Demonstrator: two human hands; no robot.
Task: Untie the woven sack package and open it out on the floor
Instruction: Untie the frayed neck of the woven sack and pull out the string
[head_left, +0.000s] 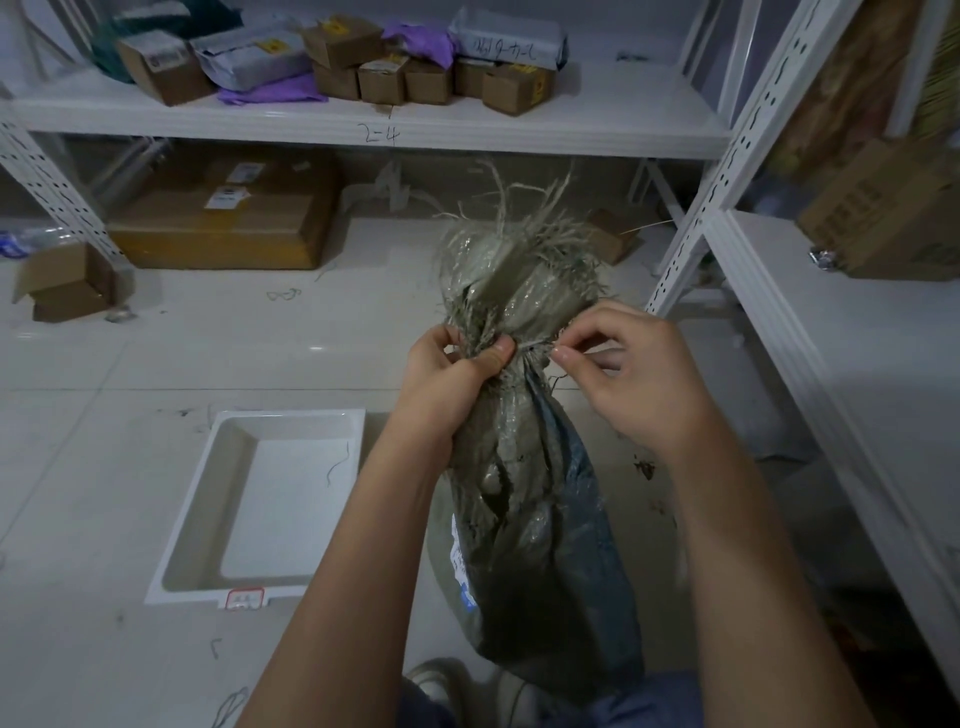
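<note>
While a white tray lies on the floor at left | left hand clamps the tied neck of the upright woven sack, centre | right hand pinches the tie string between fingertips | white shelving at right.

dim, bluish, edge-warped wide-angle view

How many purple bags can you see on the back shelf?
2. One purple bag lies flat, left of the small boxes; the other purple bag sits crumpled atop them. More may be hidden behind.
</note>
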